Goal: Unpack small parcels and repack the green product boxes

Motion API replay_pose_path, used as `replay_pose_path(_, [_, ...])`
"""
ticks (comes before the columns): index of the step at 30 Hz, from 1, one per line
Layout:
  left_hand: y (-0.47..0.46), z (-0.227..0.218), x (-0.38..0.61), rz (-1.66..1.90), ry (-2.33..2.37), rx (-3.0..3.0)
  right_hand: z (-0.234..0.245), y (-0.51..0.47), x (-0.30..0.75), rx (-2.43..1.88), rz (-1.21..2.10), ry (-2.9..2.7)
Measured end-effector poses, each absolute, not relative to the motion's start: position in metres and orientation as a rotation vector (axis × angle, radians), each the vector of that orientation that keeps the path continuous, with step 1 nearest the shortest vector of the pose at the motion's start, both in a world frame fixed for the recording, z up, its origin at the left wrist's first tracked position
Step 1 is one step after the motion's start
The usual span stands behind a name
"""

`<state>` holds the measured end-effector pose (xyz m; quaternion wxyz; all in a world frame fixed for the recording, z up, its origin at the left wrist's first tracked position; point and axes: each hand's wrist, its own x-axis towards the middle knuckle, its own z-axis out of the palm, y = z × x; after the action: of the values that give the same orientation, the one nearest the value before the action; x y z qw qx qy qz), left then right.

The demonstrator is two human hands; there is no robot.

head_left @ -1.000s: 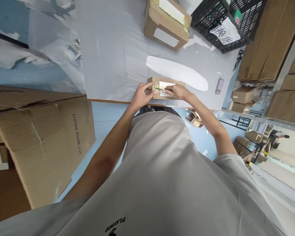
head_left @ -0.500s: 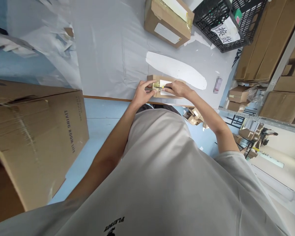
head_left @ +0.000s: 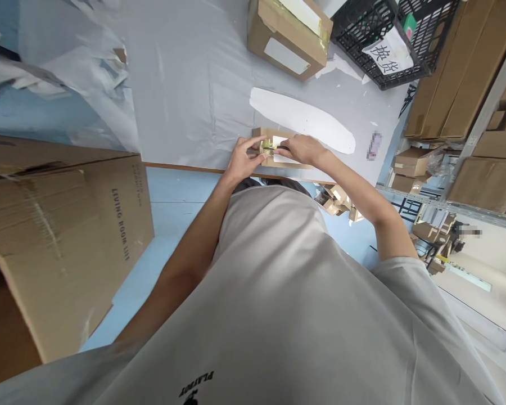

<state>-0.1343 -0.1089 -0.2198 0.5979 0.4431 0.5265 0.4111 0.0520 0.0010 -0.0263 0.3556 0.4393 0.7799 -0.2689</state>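
A small cardboard box (head_left: 280,133) lies near the front edge of the table, with clear tape on its left end and a white label (head_left: 281,158) on top. Around that left end my left hand (head_left: 242,158) grips the box, thumb on the near side and fingers on the far side. My right hand (head_left: 304,149) is closed on a thin tool with black and yellow parts, seemingly a utility knife (head_left: 281,148). Its tip points left onto the taped end, between the fingers of my left hand. How deep the tip sits cannot be made out.
Beyond the box lies a long white sheet (head_left: 299,118) on the grey table (head_left: 177,84). A larger taped carton (head_left: 261,34) and a black crate (head_left: 354,39) stand further back. A big carton (head_left: 96,225) is at left; shelves with boxes (head_left: 484,180) are at right.
My right hand and the tool have shifted very slightly to the left and away from me. My left hand stays on the box end.
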Motion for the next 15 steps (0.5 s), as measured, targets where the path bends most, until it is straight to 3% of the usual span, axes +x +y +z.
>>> replay_pose_path(15, [-0.107, -0.224, -0.143, 0.932, 1.308, 1.068, -0.056, -0.006, 0.04, 1.183, -0.54, 2.072])
